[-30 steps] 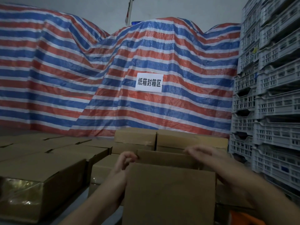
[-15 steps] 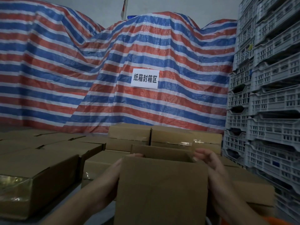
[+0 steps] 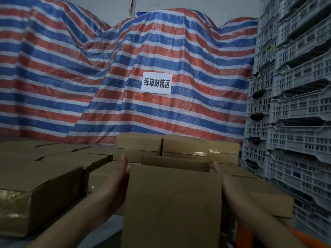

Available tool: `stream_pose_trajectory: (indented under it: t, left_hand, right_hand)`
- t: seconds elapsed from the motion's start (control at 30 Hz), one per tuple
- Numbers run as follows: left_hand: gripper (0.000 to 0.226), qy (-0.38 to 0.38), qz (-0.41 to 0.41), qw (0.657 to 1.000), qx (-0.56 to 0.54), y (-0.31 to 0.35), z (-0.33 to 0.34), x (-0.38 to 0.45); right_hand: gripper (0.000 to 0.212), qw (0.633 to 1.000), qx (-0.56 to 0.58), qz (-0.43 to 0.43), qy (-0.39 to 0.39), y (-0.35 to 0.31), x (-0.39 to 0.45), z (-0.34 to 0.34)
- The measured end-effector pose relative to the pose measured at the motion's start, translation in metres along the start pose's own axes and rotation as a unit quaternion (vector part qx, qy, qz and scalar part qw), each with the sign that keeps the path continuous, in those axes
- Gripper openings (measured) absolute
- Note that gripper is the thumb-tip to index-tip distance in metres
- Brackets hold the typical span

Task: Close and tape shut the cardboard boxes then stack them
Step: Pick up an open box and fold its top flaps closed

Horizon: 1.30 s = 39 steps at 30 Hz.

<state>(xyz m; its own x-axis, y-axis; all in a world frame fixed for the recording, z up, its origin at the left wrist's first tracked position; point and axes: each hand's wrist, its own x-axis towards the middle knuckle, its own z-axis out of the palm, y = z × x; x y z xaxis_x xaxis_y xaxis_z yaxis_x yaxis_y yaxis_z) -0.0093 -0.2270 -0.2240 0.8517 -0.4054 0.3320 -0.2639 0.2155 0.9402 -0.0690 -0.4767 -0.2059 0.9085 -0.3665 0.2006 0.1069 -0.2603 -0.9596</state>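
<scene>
Pressing my left hand [image 3: 116, 183] and right hand [image 3: 228, 185], fingers straight, flat on open box [image 3: 172, 203] sides | stiff, probably light; I'd hold low on side walls.

It is dim where I work, the light flat and cool with no clear source. My forearms and the near cardboard box [image 3: 172, 203] sit in murky shadow, soft and grainy. Tape on the box at my left [image 3: 12, 203] gives a dull yellow glare. The wide lens bends the grey crates [image 3: 295, 104] and striped tarp [image 3: 89, 77] at the edges.
</scene>
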Motion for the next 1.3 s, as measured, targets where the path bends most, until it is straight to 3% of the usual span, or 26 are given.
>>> stream_pose_trajectory:
  t: [0.13,0.23,0.37,0.5,0.6,0.7,0.77,0.87,1.0,1.13,1.3]
  left_hand:
    - [0.05,-0.004,-0.018,0.999,0.032,-0.005,-0.005,-0.004]
    - [0.045,-0.007,-0.023,0.998,0.064,0.0,-0.004,-0.004]
    - [0.022,-0.015,-0.013,0.998,0.06,0.002,-0.002,-0.002]
    - [0.013,-0.009,-0.014,1.0,0.0,-0.001,-0.003,0.001]
    - [0.022,-0.007,-0.005,1.0,-0.016,-0.003,-0.003,0.001]
    - [0.055,0.002,0.02,0.999,-0.042,-0.004,-0.002,0.002]
    - [0.072,0.001,0.029,0.998,-0.064,-0.004,-0.001,0.002]
    - [0.076,-0.006,0.028,0.998,-0.057,-0.004,-0.001,0.002]
    - [0.057,0.014,0.008,1.0,-0.008,-0.006,-0.003,0.001]
    - [0.021,0.017,-0.014,0.999,0.043,-0.003,0.001,-0.001]
    - [0.018,0.031,-0.018,0.997,0.066,-0.001,0.003,-0.001]
  right_hand:
    - [0.087,0.999,0.021,-0.003,-0.025,0.005,0.006,-0.004]
    - [0.083,0.998,0.032,-0.016,-0.047,0.005,0.003,-0.006]
    - [0.089,0.994,-0.012,-0.04,-0.1,0.003,0.001,-0.009]
    - [0.07,0.986,-0.088,-0.083,-0.111,0.003,-0.004,-0.013]
    - [0.044,0.985,-0.087,-0.1,-0.114,0.005,-0.007,-0.014]
    - [0.014,0.98,-0.103,-0.104,-0.132,0.005,-0.006,-0.016]
    - [0.019,0.978,-0.091,-0.112,-0.148,0.005,-0.006,-0.017]
    - [0.021,0.971,-0.095,-0.18,-0.122,0.009,-0.005,-0.017]
    - [0.026,0.961,-0.059,-0.261,-0.071,0.015,-0.001,-0.015]
    - [0.052,0.965,-0.065,-0.243,-0.071,0.019,0.0,-0.015]
    - [0.036,0.948,-0.135,-0.255,-0.13,0.018,0.005,-0.016]
